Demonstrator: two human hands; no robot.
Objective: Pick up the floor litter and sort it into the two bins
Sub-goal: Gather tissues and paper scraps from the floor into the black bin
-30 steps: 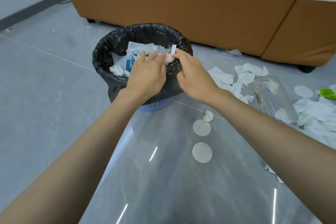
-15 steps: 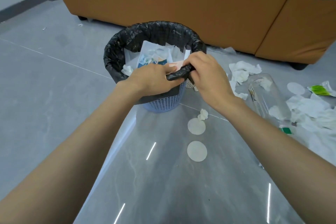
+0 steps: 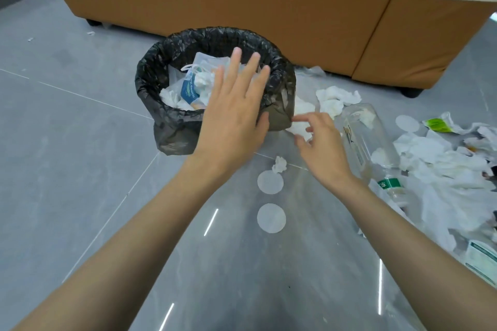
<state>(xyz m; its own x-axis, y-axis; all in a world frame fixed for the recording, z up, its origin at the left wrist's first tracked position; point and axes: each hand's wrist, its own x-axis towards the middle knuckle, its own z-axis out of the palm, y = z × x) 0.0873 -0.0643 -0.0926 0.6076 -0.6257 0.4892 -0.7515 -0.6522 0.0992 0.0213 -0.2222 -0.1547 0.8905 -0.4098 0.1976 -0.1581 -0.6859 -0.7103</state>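
**Hands at the lined bin, litter spread to the right**

The round bin lined with a black plastic bag [image 3: 161, 107] stands left of centre on the grey tiled floor [image 3: 67, 174], with paper and wrappers inside. The left hand [image 3: 234, 118] hovers over its near rim, fingers straight and spread, holding nothing. Just right, the right hand [image 3: 320, 149] has loosely curled fingers at a crumpled white tissue [image 3: 300, 129] beside the bin; whether it pinches the tissue cannot be told. Farther right lie a clear plastic bottle [image 3: 365, 140] and a heap of white tissues [image 3: 443, 161].

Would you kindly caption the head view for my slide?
Left hand open over the black-lined bin, right hand near a crumpled tissue beside it.
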